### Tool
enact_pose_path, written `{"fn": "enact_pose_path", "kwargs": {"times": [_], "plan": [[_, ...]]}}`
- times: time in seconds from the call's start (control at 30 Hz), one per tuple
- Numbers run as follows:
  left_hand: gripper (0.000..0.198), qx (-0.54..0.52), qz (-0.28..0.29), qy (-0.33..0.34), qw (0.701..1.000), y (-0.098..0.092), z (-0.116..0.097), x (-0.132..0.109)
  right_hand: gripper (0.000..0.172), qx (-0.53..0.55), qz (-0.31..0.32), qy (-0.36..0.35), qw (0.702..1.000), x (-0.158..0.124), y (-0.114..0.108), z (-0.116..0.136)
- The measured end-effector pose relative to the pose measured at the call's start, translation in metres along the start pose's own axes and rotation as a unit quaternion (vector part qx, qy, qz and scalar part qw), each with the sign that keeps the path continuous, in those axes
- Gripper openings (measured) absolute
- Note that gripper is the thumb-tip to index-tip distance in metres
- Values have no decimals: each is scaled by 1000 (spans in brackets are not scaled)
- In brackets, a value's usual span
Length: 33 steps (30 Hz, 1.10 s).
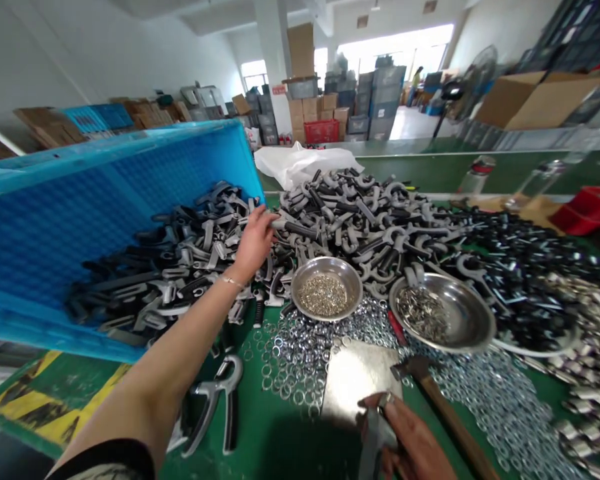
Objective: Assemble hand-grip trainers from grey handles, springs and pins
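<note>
My left hand (257,239) reaches out to the pile beside the blue crate, its fingers closed on the end of a grey handle piece with a black grip (300,230). Low in the view, my right hand (413,437) holds another grey handle piece (379,433). A small shiny metal part (384,400) shows between its fingertips. Just beyond that hand lies a flat metal plate (357,377), with a wooden-handled hammer (443,407) to its right. A hooked two-handled clamp (220,393) rests on the green table, partly behind my left forearm.
A tilted blue crate (130,173) spills handle pieces at left. Two steel bowls, one with tiny brass-coloured parts (325,261) and one with small pins (473,313), stand mid-table. Loose rings (290,373), black parts (525,267) and metal sleeves (590,373) are spread around.
</note>
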<state>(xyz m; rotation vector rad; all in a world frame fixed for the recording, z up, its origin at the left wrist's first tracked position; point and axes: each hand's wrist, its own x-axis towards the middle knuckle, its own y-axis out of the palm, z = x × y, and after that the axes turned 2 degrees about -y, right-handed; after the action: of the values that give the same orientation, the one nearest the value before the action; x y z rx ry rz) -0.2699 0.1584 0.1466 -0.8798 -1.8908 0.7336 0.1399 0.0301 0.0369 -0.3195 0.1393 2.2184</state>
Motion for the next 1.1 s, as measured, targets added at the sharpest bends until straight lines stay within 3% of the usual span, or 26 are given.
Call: {"fn": "enact_pose_path", "kwargs": {"times": [0.07,0.1,0.17,0.23,0.3,0.33,0.37,0.47,0.5,0.53,0.63,0.7,0.8,0.9,1.0,1.1], "plan": [[33,-86,-15,65,994,-22,-17,-59,52,95,9,43,995,-8,0,-3],[31,-109,3,88,990,-28,-27,-95,50,136,14,59,989,-12,-1,-3],[30,-167,80,100,978,-34,-50,-172,45,183,18,80,980,-18,-7,-4],[29,-260,209,78,939,-32,-73,-248,43,164,8,84,983,-26,-12,-5],[27,-348,315,21,883,-30,-94,-313,43,121,-5,77,990,-36,-13,-6],[27,-410,348,-27,843,-30,-103,-339,44,95,-9,72,993,-41,-12,-7],[28,-483,381,-84,784,-31,-111,-360,44,70,-11,68,995,-47,-11,-8],[35,-649,403,-238,600,-37,-133,-395,45,1,-15,65,998,-62,-3,-9],[39,-674,386,-273,568,-38,-140,-398,45,-25,-19,56,998,-66,1,-8],[44,-685,360,-297,559,-37,-146,-397,43,-56,-25,38,997,-70,4,-7],[51,-666,273,-341,605,-26,-162,-380,38,-165,-40,-36,985,-78,13,0],[47,-630,244,-361,643,-17,-169,-367,35,-228,-38,-62,971,-82,17,5],[47,-559,285,-368,686,-9,-176,-357,31,-299,-31,-66,952,-86,20,10],[50,-508,345,-350,707,-9,-181,-355,30,-355,-37,-64,932,-88,20,12],[49,-503,355,-329,716,-9,-185,-354,29,-396,-37,-67,915,-89,19,12],[47,-475,362,-302,743,-10,-188,-353,28,-418,-33,-89,903,-89,18,11]]}}
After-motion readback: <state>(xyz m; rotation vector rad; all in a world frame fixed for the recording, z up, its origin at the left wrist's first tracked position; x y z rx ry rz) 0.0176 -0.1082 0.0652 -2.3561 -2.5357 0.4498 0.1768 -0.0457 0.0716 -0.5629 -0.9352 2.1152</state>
